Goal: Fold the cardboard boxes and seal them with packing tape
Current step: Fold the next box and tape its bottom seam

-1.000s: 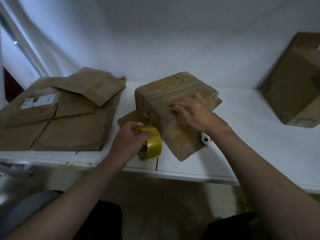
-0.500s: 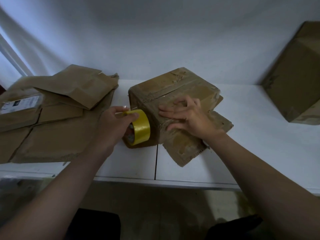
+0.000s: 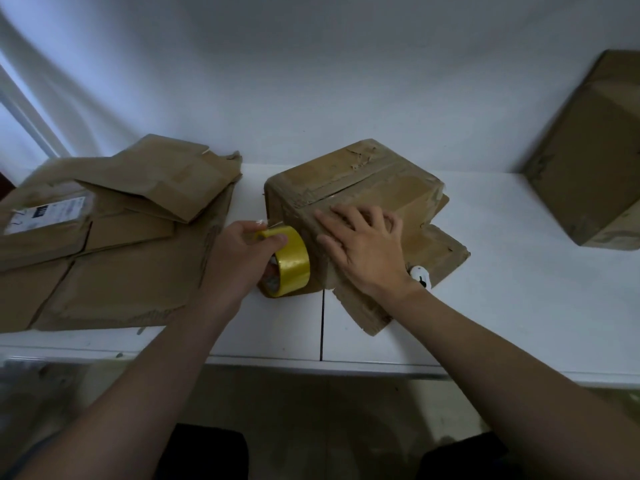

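White tabletop (image 3: 519,271) runs beneath a pale wall (image 3: 311,81), and near its middle we see the cardboard box (image 3: 363,174) standing with its top seam taped. Our right hand (image 3: 363,251) lies flat on the box's near face, fingers spread and straight, forearm reaching in from the lower right. Our left hand (image 3: 239,261) comes in from the lower left; its grip is closed around the roll of yellow packing tape (image 3: 292,261), thumb on top, held against the box's left corner just above the tabletop. We cannot make out the strip itself. A small white object (image 3: 419,273) peeks from behind the right wrist, mostly hidden. Flattened cardboard (image 3: 121,282) lies to the left, cut off by the edge; another box (image 3: 595,161) at far right is also cropped.
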{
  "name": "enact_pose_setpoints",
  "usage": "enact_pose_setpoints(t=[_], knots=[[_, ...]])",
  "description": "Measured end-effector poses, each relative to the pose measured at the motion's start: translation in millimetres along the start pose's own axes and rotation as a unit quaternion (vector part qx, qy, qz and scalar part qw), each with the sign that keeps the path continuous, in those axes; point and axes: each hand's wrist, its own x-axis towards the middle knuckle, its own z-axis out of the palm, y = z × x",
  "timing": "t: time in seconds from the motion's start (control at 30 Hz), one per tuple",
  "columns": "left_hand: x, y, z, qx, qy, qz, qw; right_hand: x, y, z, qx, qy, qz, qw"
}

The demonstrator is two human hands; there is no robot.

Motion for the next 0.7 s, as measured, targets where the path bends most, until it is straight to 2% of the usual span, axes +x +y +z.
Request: enact_pose_setpoints(t=[0.23,0.47,0.7], knots=[[0.3,-1.3,-0.3,0.024,-0.011,0.01,1.0,-2.8,1.3,6.8,-0.028,0.022,-0.031,0.999],[-8.3,5.8,1.4,0.035,-0.022,0.03,0.999,-4.7,4.2,-4.9,-0.006,-0.045,-0.048,0.998],[-17.0,13.8,3.1,0.029,-0.031,0.045,0.998,-23.2,50.5,-23.4,0.069,-0.101,-0.143,0.982]])
